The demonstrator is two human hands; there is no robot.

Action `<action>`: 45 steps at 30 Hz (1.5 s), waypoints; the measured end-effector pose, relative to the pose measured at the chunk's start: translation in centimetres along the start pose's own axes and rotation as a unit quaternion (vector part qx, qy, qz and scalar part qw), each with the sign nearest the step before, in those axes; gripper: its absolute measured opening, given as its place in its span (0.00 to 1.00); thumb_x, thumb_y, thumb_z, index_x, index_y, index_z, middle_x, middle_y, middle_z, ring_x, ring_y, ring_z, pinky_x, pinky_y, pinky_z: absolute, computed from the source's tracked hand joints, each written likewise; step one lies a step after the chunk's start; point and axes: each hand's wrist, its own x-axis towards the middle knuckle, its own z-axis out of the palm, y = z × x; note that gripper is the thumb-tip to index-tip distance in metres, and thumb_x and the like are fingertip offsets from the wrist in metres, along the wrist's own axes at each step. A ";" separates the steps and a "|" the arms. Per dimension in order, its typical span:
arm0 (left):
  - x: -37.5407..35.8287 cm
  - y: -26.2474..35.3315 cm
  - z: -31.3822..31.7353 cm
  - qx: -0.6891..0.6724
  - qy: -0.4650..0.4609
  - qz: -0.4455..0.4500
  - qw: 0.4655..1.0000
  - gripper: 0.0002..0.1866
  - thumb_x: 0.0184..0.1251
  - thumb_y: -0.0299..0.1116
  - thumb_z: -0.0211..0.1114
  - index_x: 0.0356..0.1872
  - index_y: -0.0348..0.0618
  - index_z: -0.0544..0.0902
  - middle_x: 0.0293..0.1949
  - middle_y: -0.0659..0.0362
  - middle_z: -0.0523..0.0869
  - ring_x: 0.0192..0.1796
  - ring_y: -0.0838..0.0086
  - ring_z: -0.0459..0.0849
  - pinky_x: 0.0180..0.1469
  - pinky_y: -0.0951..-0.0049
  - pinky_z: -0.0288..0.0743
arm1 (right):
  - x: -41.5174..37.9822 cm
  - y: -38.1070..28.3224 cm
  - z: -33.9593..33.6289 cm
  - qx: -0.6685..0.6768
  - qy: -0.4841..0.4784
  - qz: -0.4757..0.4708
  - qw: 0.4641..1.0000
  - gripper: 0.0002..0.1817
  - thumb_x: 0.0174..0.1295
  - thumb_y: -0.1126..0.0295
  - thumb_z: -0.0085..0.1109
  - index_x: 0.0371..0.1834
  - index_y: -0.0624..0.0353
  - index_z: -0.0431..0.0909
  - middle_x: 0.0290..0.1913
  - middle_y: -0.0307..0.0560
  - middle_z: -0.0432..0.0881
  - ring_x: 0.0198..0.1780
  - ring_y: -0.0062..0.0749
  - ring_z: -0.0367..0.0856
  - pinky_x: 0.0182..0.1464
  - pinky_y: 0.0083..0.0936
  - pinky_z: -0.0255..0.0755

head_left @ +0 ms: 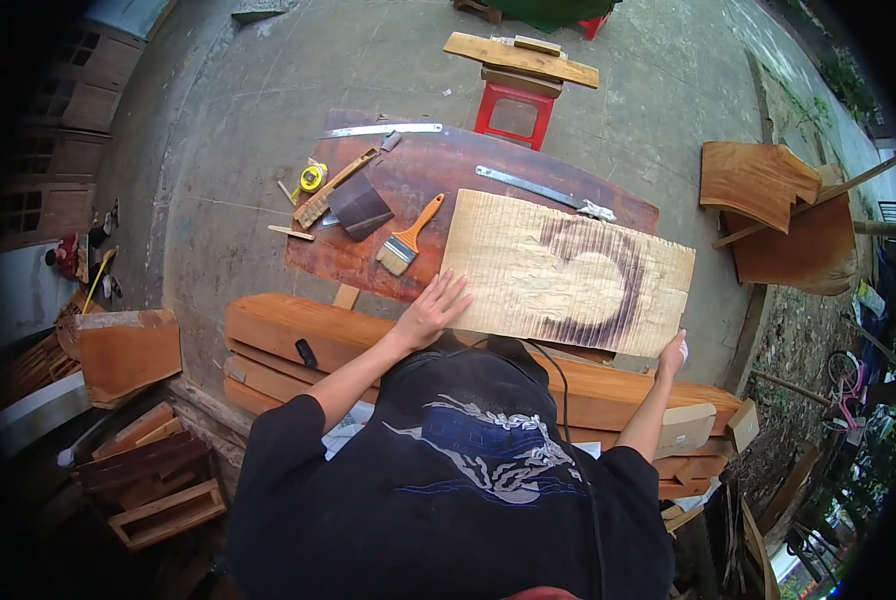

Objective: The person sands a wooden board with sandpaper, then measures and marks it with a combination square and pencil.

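Observation:
A pale, rough-sawn wooden board (508, 270) with a dark ring-shaped stain lies over the right part of the reddish-brown table and reaches past its near edge. My left hand (433, 312) is at the board's near left corner, fingers on its top face and edge; the thumb is not clearly visible. At the near right corner my right hand (674, 352) is closed around the edge, its fingers partly hidden by the board. A paintbrush (413, 237) with an orange handle lies left of the board, close to my left hand.
On the table (438, 160) are steel rulers (530, 187), a yellow tape measure (313, 178), a dark sheet (361, 208) and a wooden strip (336, 187). Thick planks (288, 325) lie before me. A red stool (513, 112) bearing boards stands beyond; wood slabs (758, 180) lean right.

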 end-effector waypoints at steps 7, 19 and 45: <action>1.0 3.2 -9.5 -0.130 0.037 -0.004 0.991 0.39 0.48 0.22 0.79 0.68 0.43 0.84 0.74 0.50 0.82 0.79 0.51 0.76 0.81 0.45 0.71 | -1.3 -4.9 -7.2 0.056 -0.029 -0.107 0.992 0.26 0.85 0.54 0.53 0.48 0.67 0.92 0.34 0.38 0.91 0.29 0.22 0.82 0.35 0.23 0.74; 7.5 4.3 -16.9 -0.225 0.228 -0.123 0.939 0.23 0.53 0.17 0.78 0.53 0.40 0.91 0.54 0.51 0.94 0.56 0.58 0.95 0.56 0.66 0.89 | -3.8 -18.7 -9.8 0.166 0.077 -0.194 0.964 0.36 0.85 0.43 0.46 0.56 0.69 0.89 0.43 0.46 0.90 0.46 0.27 0.85 0.51 0.28 0.76; 3.8 1.2 -20.2 -0.272 0.642 -0.099 0.710 0.22 0.80 0.43 0.67 0.25 0.41 0.80 0.24 0.57 0.86 0.30 0.71 0.87 0.36 0.69 0.80 | -10.4 -24.9 -0.5 0.534 -0.142 -0.198 0.810 0.33 0.83 0.39 0.35 0.48 0.58 0.80 0.43 0.50 0.87 0.48 0.41 0.86 0.60 0.40 0.76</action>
